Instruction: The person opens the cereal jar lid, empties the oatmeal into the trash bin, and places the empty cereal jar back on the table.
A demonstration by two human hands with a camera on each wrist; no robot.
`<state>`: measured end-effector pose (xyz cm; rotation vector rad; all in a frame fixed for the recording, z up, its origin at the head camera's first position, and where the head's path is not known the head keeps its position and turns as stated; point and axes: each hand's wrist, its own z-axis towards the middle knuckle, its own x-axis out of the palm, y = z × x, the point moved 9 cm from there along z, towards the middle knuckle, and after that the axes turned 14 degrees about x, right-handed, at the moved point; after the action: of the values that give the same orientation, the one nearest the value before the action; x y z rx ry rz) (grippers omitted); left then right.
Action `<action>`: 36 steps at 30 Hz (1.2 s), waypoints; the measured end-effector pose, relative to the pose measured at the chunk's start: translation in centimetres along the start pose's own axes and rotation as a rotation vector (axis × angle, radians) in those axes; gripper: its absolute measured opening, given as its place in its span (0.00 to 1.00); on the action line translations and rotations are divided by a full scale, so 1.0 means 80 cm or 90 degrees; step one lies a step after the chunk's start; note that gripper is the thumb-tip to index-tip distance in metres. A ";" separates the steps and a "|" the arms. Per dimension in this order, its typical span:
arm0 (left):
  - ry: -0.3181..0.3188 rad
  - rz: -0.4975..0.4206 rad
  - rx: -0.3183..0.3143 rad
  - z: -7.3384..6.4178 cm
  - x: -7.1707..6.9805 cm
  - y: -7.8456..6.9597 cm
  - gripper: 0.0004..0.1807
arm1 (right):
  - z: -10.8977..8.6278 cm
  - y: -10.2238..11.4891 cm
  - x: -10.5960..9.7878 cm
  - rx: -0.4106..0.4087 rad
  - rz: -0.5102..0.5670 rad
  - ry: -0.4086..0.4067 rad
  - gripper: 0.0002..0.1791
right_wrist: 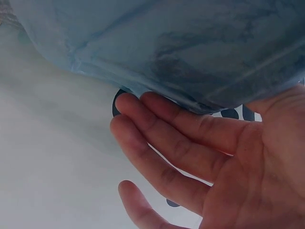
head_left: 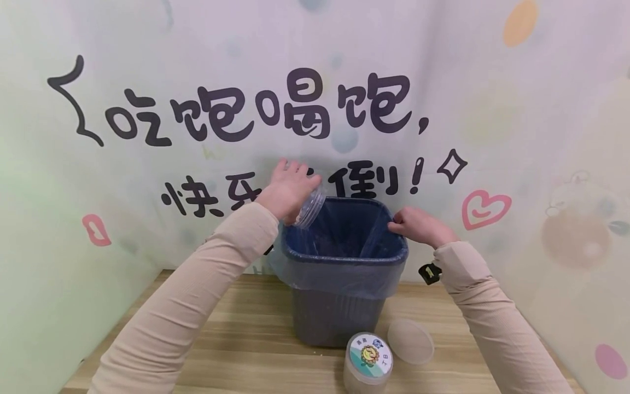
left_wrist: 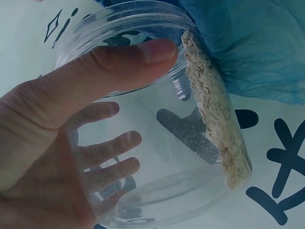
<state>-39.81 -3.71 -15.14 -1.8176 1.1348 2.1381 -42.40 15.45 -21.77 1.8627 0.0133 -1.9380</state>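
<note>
A clear, round plastic jar is tipped over at the left edge of the dark-blue, rectangular plastic bin, its threaded mouth toward the bin's inside. A layer of pale, beige flakes lies along one wall of the jar and reaches toward the mouth. The left hand, above the bin's left rim, holds the jar, thumb on one side and fingers spread on the other. The right hand grips the bin's right rim over a translucent, bluish plastic bag folded outward round the bin; its thumb is partly hidden and its other fingers extend along the bag's outside. In front of the bin stands a squat, round container with a colourful printed top; just beside it, near the bin's right front, lies a translucent, round disc. Beneath the bin is a light, wood-grained table; behind it hangs a pale backdrop with dark lettering.
</note>
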 end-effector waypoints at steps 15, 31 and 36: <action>-0.007 -0.004 0.001 -0.001 0.000 -0.002 0.54 | 0.001 -0.001 -0.001 0.006 -0.012 0.000 0.16; 0.003 -0.003 0.001 0.000 0.001 -0.002 0.52 | 0.001 0.001 -0.001 0.002 -0.012 -0.009 0.16; 0.006 -0.002 0.000 -0.001 0.001 -0.002 0.51 | 0.000 0.003 -0.001 -0.002 -0.008 -0.012 0.16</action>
<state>-39.69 -3.72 -15.27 -1.8300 1.1324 2.1298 -42.33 15.27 -21.62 1.8478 0.0226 -1.9626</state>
